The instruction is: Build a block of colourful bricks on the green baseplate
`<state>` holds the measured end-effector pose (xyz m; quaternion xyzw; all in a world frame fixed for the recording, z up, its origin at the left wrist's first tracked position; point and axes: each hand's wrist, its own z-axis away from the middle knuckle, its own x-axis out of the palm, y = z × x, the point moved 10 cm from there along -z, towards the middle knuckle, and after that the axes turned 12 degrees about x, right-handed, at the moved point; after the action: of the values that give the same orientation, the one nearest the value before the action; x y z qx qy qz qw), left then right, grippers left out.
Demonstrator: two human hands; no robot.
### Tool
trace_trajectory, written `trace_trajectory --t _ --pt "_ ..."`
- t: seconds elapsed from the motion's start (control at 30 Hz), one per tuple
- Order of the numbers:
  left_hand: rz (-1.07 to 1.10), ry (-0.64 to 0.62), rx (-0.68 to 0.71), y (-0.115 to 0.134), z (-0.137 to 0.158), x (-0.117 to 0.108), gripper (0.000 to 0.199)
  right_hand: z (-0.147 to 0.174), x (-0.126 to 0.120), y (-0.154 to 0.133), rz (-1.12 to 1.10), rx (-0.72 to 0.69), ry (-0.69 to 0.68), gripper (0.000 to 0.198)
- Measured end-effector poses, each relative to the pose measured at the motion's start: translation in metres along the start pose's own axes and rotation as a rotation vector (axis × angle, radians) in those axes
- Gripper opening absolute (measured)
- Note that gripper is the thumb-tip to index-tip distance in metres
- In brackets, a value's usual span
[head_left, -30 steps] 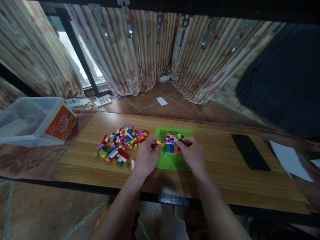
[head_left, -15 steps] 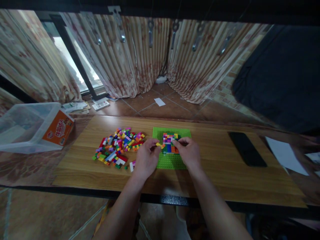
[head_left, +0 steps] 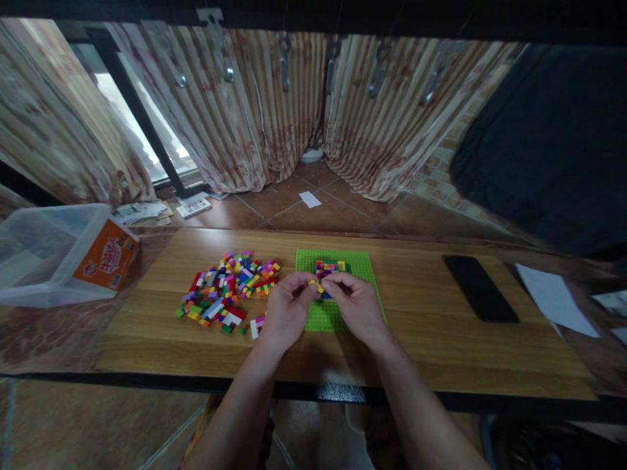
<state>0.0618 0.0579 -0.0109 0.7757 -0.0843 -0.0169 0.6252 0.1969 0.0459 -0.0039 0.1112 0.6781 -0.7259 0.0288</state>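
Over the green baseplate [head_left: 360, 261], my left hand [head_left: 290, 307] pinches small yellow toy bricks [head_left: 317, 285] between thumb and fingers. My right hand [head_left: 356, 305] meets it from the other side, its thumb and forefinger closed on the same yellow bricks. Behind my fingertips a block of many-coloured bricks [head_left: 333, 266] is built up on the baseplate, its near part mostly hidden by my hands. To the left of my left hand lies a loose heap of mixed toy bricks [head_left: 240, 281], and a few pink and white ones [head_left: 255, 326] sit close to my wrist.
A black phone [head_left: 481, 288] and a white sheet of paper [head_left: 556, 300] lie on the right. Off the left end of the wooden board [head_left: 416, 352] stands a clear plastic bin [head_left: 53, 254] with an orange label. Hooks [head_left: 285, 65] hang above, before striped curtains.
My right hand has left the built block and moved left to meet my left hand at the yellow bricks. The whole view has shifted slightly.
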Motion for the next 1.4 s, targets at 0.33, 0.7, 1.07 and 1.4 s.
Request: trace_trajectory --t 0.33,0.7,1.07,1.4 --pt "-0.137 -0.044 0.064 0.012 -0.001 -0.002 0.01 -0.006 -0.026 0.005 -0.31 0.125 0.038 0.027" --pt "-0.263 0.039 -0.004 -0.014 -0.012 -0.016 0.008 -0.009 -0.071 0.021 -0.372 0.162 0.255 0.029" --pt "-0.597 -0.023 0.166 -0.003 -0.014 -0.005 0.012 -0.009 -0.071 0.022 -0.405 0.196 0.242 0.028" --pt "-0.584 0.048 0.171 -0.007 -0.019 -0.007 0.011 -0.008 -0.063 0.029 -0.391 0.253 0.211 0.03"
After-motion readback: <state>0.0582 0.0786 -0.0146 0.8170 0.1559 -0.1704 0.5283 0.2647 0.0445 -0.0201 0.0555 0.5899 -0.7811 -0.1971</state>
